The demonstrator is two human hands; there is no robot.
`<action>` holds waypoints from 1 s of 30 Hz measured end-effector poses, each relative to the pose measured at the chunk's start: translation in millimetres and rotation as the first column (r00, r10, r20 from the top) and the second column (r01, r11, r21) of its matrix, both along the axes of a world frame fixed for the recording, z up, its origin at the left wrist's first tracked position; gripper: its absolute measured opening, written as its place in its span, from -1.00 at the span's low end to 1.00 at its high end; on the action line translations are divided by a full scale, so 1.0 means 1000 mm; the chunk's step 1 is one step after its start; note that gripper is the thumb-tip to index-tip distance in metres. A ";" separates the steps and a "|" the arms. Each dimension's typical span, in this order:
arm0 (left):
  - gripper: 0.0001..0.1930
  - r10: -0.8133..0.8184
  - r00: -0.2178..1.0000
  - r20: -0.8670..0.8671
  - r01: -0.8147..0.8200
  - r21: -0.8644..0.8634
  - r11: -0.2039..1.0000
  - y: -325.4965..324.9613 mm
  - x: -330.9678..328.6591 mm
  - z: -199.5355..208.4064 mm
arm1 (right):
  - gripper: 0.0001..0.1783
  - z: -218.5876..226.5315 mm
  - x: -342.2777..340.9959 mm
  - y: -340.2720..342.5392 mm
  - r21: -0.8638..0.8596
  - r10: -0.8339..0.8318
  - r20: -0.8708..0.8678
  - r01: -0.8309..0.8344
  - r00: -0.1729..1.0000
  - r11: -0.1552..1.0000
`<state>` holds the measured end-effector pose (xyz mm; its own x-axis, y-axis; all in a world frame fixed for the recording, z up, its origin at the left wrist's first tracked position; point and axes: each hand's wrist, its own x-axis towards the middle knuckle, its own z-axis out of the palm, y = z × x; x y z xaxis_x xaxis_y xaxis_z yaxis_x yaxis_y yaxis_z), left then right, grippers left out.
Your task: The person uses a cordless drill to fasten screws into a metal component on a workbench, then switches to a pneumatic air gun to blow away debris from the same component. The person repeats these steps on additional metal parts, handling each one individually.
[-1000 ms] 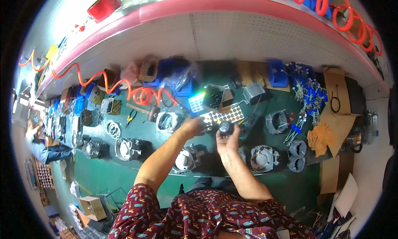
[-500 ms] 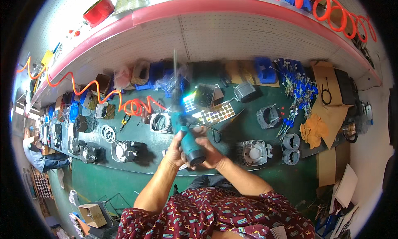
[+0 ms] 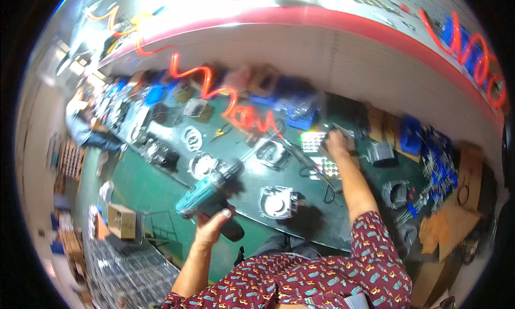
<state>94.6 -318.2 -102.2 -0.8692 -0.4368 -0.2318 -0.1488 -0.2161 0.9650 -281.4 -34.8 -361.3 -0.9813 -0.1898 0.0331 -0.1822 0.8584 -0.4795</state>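
Observation:
My left hand is wrapped round the grip of a teal and black cordless drill, held over the table's front edge. Its chuck and long thin bit point up and to the right. Stretched across the table, my right hand is over a dark box beside sheets of round stickers; its fingers are blurred and partly hidden. A grey metal motor housing sits between my arms. Behind the drill lie another housing and an open metal frame.
An orange coiled hose hangs across the left, near a dark long tool. Blue-capped wires, an orange cloth and cardboard stand at right. A red-edged shelf overhangs the table. Another person works at far left.
My right hand has left the drill and reached out to the dark box. The left hand has carried the drill left and tilted it. My view has turned and shifted left.

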 end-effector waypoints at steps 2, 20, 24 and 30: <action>-0.47 0.002 0.996 0.087 0.002 -0.047 0.999 -0.002 0.032 -0.009 | -0.74 -0.001 -0.008 0.000 0.037 0.056 0.028 -0.057 0.998 0.998; -0.61 -0.103 0.995 -0.016 0.099 -0.139 0.985 -0.196 0.122 -0.052 | -0.80 0.156 0.121 -0.131 -0.777 0.516 0.376 0.565 0.770 -0.276; -0.61 -0.056 0.995 0.088 0.065 -0.093 0.994 -0.281 0.158 -0.030 | -0.72 0.193 0.199 -0.272 -0.574 0.755 0.351 0.764 0.555 -0.294; -0.64 0.150 0.988 0.035 -0.148 -0.054 0.987 -0.377 0.213 -0.021 | -0.80 0.208 0.288 -0.485 -0.338 0.967 0.164 0.932 0.196 -0.131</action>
